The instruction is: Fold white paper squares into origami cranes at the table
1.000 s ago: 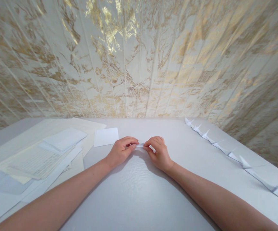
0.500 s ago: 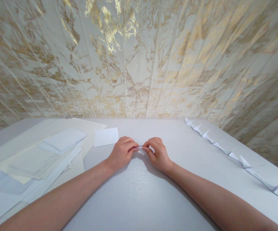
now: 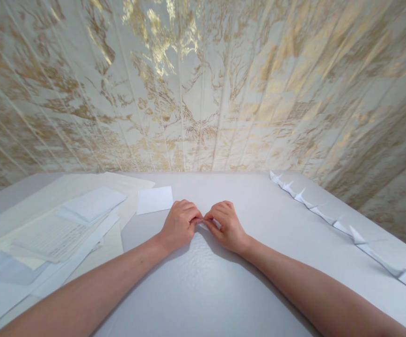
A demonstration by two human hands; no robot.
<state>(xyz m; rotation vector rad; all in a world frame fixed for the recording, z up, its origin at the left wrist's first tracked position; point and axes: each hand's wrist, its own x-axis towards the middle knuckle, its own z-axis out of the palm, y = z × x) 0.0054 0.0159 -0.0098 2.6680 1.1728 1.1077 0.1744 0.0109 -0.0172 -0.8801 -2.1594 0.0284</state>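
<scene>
Over the middle of the table, my left hand (image 3: 179, 224) and my right hand (image 3: 227, 226) meet with their fingertips almost touching. Both pinch a small piece of folded white paper (image 3: 202, 225) between thumb and fingers. Most of that paper is hidden by the fingers; only a bit of it shows below the tips. A flat white paper rectangle (image 3: 154, 200) lies just beyond my left hand.
On the left lies a spread of papers: a printed sheet (image 3: 50, 238), a folded white sheet (image 3: 94, 204) and larger cream sheets (image 3: 133, 185). Along the right edge runs a row of several folded white paper shapes (image 3: 357, 236) with raised points. A gold-patterned curtain (image 3: 203, 107) hangs behind the table (image 3: 203, 290).
My fingertips have come closer together and slightly lower, covering more of the folded paper. The papers on the table lie as before.
</scene>
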